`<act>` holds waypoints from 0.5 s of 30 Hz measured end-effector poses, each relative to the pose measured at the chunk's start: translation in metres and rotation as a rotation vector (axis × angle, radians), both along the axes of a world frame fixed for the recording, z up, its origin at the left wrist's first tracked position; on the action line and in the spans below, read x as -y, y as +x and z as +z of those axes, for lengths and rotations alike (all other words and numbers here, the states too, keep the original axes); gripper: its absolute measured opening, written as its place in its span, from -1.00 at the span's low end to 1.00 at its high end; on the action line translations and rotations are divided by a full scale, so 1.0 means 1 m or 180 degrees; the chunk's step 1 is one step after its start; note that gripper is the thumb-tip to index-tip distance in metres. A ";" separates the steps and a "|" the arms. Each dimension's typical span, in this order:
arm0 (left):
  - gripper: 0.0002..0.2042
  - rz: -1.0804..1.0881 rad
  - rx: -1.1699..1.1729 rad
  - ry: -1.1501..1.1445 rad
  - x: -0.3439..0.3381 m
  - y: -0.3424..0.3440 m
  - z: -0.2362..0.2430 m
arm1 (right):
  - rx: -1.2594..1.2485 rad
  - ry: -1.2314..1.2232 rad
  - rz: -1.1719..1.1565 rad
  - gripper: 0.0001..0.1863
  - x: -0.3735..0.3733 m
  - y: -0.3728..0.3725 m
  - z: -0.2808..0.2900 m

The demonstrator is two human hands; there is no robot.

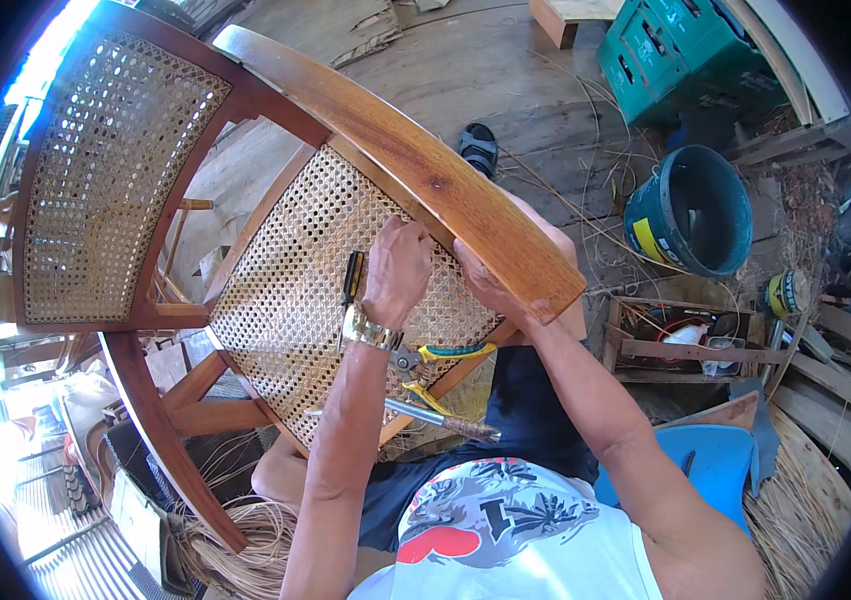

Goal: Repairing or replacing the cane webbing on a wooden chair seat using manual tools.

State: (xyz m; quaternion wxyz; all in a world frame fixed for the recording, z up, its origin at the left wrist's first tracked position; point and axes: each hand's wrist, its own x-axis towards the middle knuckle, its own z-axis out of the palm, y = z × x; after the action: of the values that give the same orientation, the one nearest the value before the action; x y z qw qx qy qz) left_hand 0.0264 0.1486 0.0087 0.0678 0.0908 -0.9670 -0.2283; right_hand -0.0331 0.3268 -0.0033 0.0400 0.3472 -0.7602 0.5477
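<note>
A wooden chair (126,370) with a woven cane back (121,170) and seat (281,230) lies across my lap, its long armrest (416,170) running diagonally over the seat. My left hand (396,262) is closed at the seat's edge beside the armrest; what its fingers hold is hidden. My right hand (481,280) is tucked at the armrest's inner edge, its fingers mostly hidden. On the seat, a black-and-yellow screwdriver (353,278) lies beside my left hand, with yellow-handled pliers (451,352) and a metal tool (416,412) nearer my body.
A green crate (671,65), a dark bucket (688,212), a small can (786,293) and a wooden tool box (696,350) are at the right. A blue plastic seat (701,460) is beneath me. Loose cane strands (246,525) lie at lower left.
</note>
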 end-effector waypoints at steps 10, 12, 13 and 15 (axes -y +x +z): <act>-0.84 -0.0088 -0.0089 0.0856 0.013 0.011 0.017 | 0.0222 0.0039 -0.0353 -0.75 0.007 0.002 -0.008; -0.84 -0.0347 -0.0380 0.0855 0.015 0.012 0.014 | 0.1189 -0.0398 -0.0171 -0.74 0.008 0.004 -0.005; -0.84 -0.0330 -0.0403 0.0863 0.016 0.013 0.012 | 0.1680 -0.0620 -0.0044 -0.74 0.009 0.004 -0.005; -0.84 -0.0408 -0.0505 0.0736 0.015 0.013 0.007 | 0.1252 -0.0137 -0.0279 -0.73 0.009 0.004 -0.007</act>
State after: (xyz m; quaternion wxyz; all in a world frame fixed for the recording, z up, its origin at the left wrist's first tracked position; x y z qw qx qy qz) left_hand 0.0398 0.1338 0.0161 0.1184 0.0178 -0.9296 -0.3485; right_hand -0.0291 0.3177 -0.0104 -0.0781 0.1993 -0.7559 0.6188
